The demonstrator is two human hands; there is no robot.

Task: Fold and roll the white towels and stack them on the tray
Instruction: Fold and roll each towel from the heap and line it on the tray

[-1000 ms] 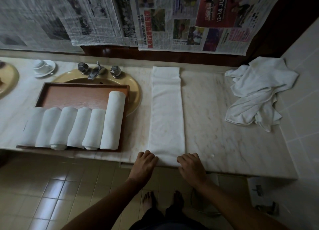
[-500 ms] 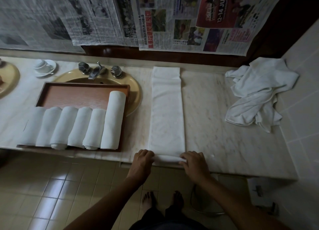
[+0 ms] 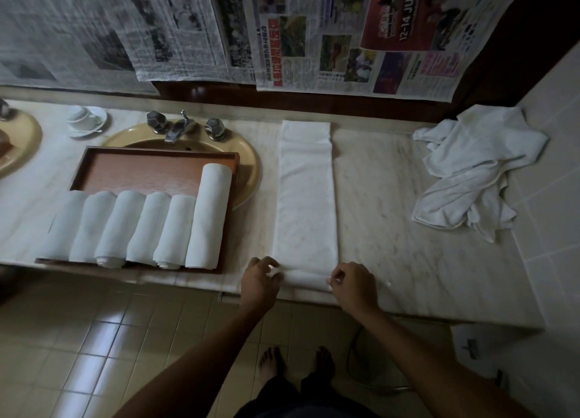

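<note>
While both hands work at the near edge of the counter, this is what shows:

Towel strip: a long white towel folded into a narrow strip (image 3: pixel 306 197) lies flat on the pale marble counter (image 3: pixel 392 229). It runs from the back wall to the front edge. Its near end is curled up into a small roll.

Left hand: the left hand (image 3: pixel 259 281) is at the left end of the small roll. Its fingers are bent and pinch the towel strip.

Right hand: the right hand (image 3: pixel 353 284) is at the right end of the small roll. Its fingers are bent and pinch the towel strip too.

Tray: a brown wooden tray with low sides (image 3: pixel 150 169) sits over the yellow round sink (image 3: pixel 248 166), left of the towel strip.

Rolled towels: six white rolled towels (image 3: pixel 141 229) lie side by side on the front part of the tray. The one on the right is longer than the others.

Towel pile: a loose heap of white towels (image 3: pixel 470 172) lies on the counter, far to the right, next to the tiled wall.

Other things: a silver tap (image 3: pixel 179 130) stands behind the sink. A white cup on a saucer (image 3: pixel 84 119) sits to the left of the tap. Newspaper sheets (image 3: pixel 282 31) hang on the wall behind.
</note>
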